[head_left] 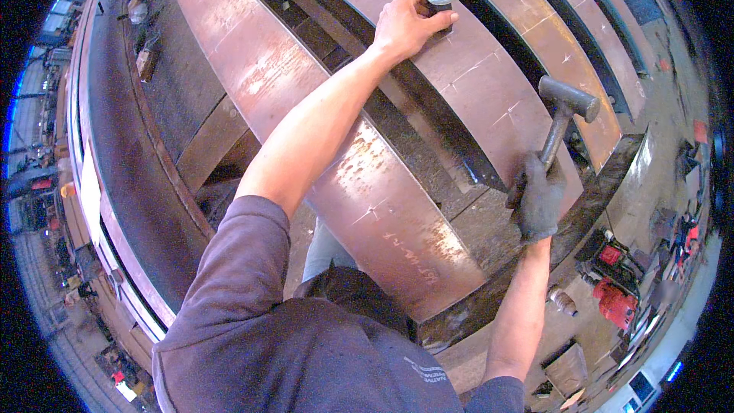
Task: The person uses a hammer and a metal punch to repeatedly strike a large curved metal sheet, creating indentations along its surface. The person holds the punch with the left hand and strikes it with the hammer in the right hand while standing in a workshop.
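My bare left hand point(405, 29) pinches a short, thick metal punch point(439, 1) with a shiny round top. It stands on a long reddish-brown steel plate point(466, 69), which carries pale scribed cross marks; its lower tip is hidden. In a dark grey work glove, my right hand point(541, 195) grips a metal hammer point(567, 99) by its handle. The hammer head is raised over the right part of the same plate, apart from the punch. Beneath my left forearm runs another steel plate point(375, 210) with worn, rusty patches and chalk writing.
More marked steel plates point(569, 53) lie side by side to the right, with dark gaps between them. A dark steel support beam point(612, 176) crosses under their near ends. Red power tools point(614, 302) and a spool-like object point(563, 300) sit on the floor at the right.
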`<action>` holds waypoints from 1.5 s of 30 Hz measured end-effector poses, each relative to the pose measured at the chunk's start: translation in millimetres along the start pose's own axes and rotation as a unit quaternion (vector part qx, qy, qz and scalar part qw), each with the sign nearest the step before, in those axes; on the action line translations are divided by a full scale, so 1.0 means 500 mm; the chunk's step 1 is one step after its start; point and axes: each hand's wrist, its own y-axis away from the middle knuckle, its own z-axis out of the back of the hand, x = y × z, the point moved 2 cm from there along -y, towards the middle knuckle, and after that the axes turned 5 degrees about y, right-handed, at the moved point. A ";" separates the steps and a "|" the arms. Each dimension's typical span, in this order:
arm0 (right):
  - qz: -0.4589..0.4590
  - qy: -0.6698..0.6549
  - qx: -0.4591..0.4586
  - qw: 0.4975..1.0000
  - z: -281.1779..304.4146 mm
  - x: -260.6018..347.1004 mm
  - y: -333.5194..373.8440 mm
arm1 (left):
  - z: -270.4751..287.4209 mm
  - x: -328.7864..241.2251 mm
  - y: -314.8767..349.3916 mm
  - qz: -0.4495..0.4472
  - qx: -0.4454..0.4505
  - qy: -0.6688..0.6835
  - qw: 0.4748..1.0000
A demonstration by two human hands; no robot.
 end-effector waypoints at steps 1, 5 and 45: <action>-0.013 -0.010 0.007 1.000 -0.001 0.011 0.006 | 0.002 -0.001 0.000 0.005 0.003 0.001 1.000; -0.035 -0.011 -0.005 0.999 -0.002 0.010 0.004 | 0.001 -0.002 0.000 -0.002 0.001 0.011 1.000; 0.025 0.057 -0.039 0.997 -0.006 0.003 -0.004 | 0.009 0.001 -0.008 0.027 0.021 0.107 0.994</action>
